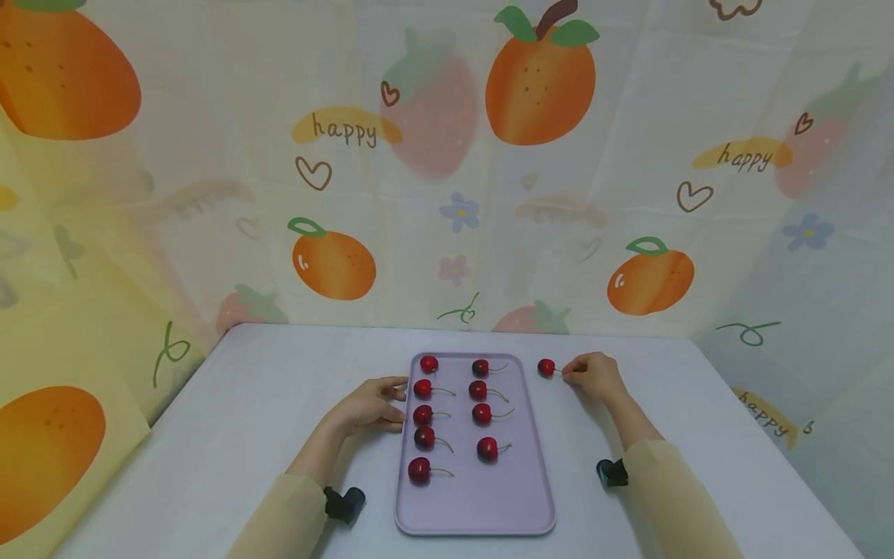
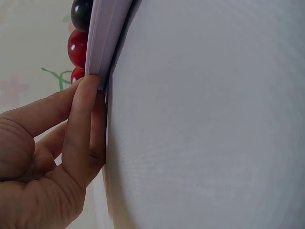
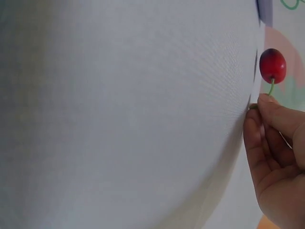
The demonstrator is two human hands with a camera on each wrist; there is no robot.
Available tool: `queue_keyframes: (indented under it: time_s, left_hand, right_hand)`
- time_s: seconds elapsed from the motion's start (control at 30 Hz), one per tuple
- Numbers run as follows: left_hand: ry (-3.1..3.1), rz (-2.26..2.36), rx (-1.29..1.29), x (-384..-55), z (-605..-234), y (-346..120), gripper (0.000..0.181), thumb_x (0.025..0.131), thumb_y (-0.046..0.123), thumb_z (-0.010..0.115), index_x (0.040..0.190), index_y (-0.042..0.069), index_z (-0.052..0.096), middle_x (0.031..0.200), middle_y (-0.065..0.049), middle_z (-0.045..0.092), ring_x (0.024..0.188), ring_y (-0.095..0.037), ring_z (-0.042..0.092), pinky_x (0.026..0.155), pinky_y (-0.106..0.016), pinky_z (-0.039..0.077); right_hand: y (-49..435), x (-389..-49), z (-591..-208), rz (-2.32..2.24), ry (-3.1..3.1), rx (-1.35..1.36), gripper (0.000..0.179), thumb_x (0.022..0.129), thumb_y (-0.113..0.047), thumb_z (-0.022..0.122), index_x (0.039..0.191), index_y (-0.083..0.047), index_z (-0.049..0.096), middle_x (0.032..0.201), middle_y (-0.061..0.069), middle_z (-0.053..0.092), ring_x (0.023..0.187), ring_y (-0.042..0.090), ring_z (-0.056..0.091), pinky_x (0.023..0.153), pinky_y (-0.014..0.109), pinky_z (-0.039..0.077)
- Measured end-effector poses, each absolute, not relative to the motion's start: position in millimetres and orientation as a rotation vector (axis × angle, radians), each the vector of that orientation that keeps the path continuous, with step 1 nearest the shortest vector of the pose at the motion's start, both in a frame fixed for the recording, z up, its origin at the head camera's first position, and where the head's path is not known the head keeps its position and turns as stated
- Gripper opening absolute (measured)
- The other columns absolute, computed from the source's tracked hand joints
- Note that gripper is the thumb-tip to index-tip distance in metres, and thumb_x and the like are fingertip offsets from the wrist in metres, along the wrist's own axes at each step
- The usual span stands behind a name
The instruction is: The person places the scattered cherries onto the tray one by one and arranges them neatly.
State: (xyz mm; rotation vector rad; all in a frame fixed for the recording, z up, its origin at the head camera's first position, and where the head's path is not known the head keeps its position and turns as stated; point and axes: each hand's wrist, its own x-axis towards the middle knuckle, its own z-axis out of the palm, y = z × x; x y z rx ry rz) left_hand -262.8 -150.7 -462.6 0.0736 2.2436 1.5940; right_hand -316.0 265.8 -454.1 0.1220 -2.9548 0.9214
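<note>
A light purple tray (image 1: 482, 501) lies on the white table with several dark red cherries on it, set in two columns with their stems pointing right. At its left edge, my left hand (image 1: 369, 404) touches the rim with its fingertips, the fingers loosely bent. The left wrist view shows a fingertip against the tray's side wall (image 2: 108, 33), cherries (image 2: 77, 48) rising behind it. To the right of the tray, my right hand (image 1: 594, 376) pinches a single cherry (image 1: 546, 368) by its green stem. In the right wrist view, that cherry (image 3: 273, 66) sticks out past the thumb and finger.
The white tabletop (image 1: 230, 435) spreads out on both sides of the tray. A fruit-patterned cloth (image 1: 447, 256) hangs behind the table's far edge and down the left side. Black wrist cameras sit at both sleeves.
</note>
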Motion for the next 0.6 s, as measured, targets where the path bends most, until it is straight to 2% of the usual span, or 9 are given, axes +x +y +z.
queue_keyframes:
  time_s: [0.6]
  left_hand:
    - [2.250,1.589,0.082,-261.9,-461.7,-149.2,0.073,0.081,-0.011,0.066,0.148,0.000,0.040,0.120,-0.018,0.053,0.073,-0.013,0.063,0.070,-0.029,0.066]
  right_hand:
    - [266.9,-312.3,-451.7,1.024,-2.940,0.087,0.013,0.087,-0.013,0.073,0.094,-0.003,0.077,0.089,0.013,0.075,0.086,0.022,0.060,0.068,0.019,0.047]
